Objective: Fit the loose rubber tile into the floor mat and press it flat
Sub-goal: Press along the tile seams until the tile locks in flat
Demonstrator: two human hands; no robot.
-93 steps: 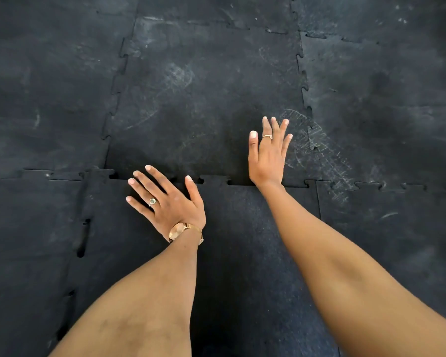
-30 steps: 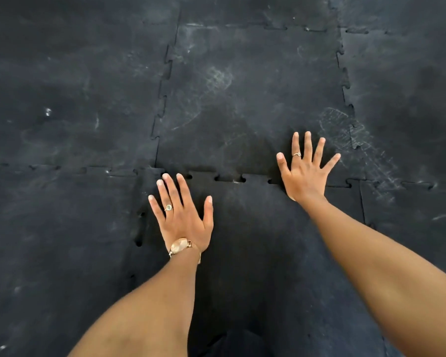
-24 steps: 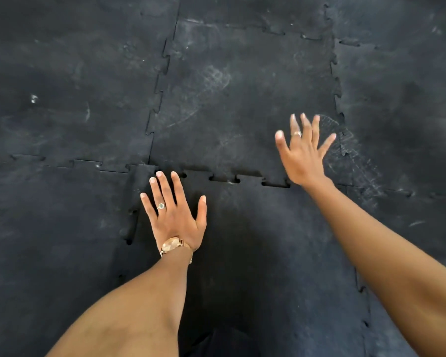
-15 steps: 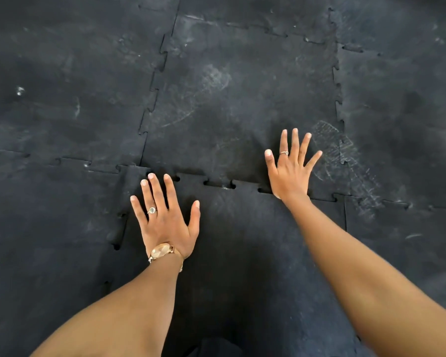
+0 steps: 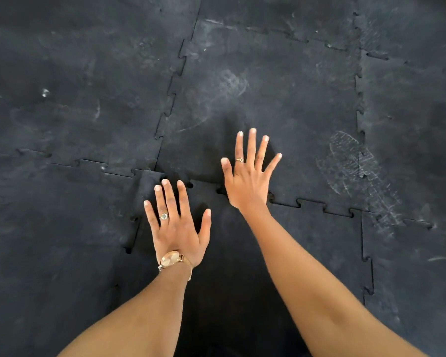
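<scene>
Both hands lie palm down with fingers spread wide, holding nothing. The left hand (image 5: 177, 225) rests flat on the loose tile (image 5: 307, 253), near its far left corner; its fingers point away from the person, and the three middle fingertips reach almost to the toothed seam (image 5: 312, 204) along the tile's far edge. A ring (image 5: 163, 216) sits on one finger and a gold watch (image 5: 171, 260) on the wrist. The right hand (image 5: 249, 176) lies further out, across that seam: the heel of the palm is on the tile's edge and the fingers stretch onto the next tile of the mat (image 5: 281, 99). It also wears a ring (image 5: 240, 160). Both forearms are bare and extend straight from the bottom of the view.

Just left of the left hand's fingertips, the tile's corner tab (image 5: 147, 181) stands a little raised, and small dark gaps show down the seam beside the little finger. To the right of the right hand's fingers the teeth look closed. The mat is black rubber in interlocking pieces, scuffed and dusty, with a pale shoe print (image 5: 350, 161) well to the right of the right hand's fingers.
</scene>
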